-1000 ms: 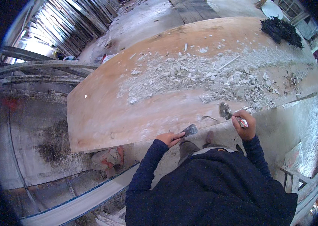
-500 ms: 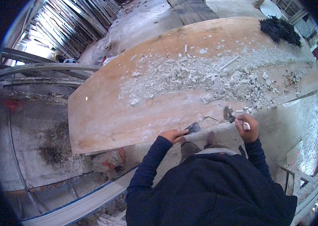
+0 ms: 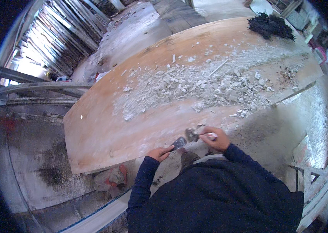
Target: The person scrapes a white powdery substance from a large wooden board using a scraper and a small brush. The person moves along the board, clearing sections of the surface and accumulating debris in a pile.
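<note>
My left hand (image 3: 158,153) is closed around the handle of a dark, flat-bladed scraper (image 3: 179,143), held over the near edge of a large wooden board (image 3: 94,143). In my right hand (image 3: 218,139) is a small hand tool with a grey, plaster-caked head (image 3: 191,134) and a pale handle; its exact kind is unclear. The two tool heads are close together, almost touching. Broken white plaster pieces and powder (image 3: 218,85) lie spread across the middle and right of the board.
A black bristly bundle (image 3: 271,26) sits at the board's far right corner. Long poles (image 3: 67,35) lean at the far left, near curved grey strips (image 3: 41,86). A crumpled sack (image 3: 111,176) lies below the board's near left edge. A whitened frame (image 3: 315,190) stands at right.
My right hand has moved left with its tool, up to the scraper. My left hand has shifted slightly left and nearer. The whole view has turned a little.
</note>
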Demonstrator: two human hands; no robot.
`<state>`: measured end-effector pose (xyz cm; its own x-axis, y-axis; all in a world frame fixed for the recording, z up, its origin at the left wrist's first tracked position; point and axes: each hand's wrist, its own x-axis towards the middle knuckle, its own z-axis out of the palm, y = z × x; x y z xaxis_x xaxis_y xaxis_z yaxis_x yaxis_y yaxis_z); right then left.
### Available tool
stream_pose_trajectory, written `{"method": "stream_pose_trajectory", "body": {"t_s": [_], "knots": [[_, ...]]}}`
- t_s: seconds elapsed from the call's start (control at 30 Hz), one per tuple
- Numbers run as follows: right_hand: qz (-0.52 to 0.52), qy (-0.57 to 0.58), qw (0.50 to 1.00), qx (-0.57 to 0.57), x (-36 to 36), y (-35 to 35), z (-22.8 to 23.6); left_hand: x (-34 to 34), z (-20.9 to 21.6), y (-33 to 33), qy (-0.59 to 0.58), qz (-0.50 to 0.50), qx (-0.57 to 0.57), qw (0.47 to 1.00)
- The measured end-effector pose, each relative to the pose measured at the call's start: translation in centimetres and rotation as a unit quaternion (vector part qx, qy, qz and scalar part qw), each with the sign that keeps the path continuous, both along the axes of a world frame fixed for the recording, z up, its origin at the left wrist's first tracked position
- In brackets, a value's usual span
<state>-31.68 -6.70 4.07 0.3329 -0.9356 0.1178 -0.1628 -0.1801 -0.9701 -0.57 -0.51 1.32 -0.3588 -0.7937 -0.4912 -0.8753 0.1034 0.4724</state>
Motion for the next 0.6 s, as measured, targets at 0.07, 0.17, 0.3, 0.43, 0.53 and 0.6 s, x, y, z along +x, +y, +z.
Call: {"method": "stream_pose_trajectory", "body": {"t_s": [0.07, 0.17, 0.3, 0.43, 0.53, 0.6], "knots": [[-0.032, 0.01, 0.999, 0.039, -0.8, -0.7, -2.9, -1.8, 1.2, -0.5, 0.005, 0.002, -0.007, 1.0], [-0.024, 0.049, 0.992, 0.112, -6.3, -2.8, -3.6, -1.4, 1.1, 0.9, 0.096, 0.038, -0.091, 0.991], [-0.197, 0.071, 0.968, 0.135, -16.8, -5.5, -0.9, 0.4, 0.2, 4.3, 0.127, 0.124, -0.123, 0.976], [-0.254, 0.31, 0.905, -0.143, -19.1, -6.3, 2.1, -0.4, -0.5, 5.6, 0.098, 0.175, -0.074, 0.977], [-0.232, 0.185, 0.946, -0.129, -14.3, -4.9, 1.3, -2.3, -1.4, 5.7, 0.112, 0.149, -0.094, 0.978], [-0.133, 0.123, 0.979, -0.093, -11.0, -3.8, 0.0, -4.7, -0.3, 4.2, 0.146, 0.127, -0.101, 0.976]]}}
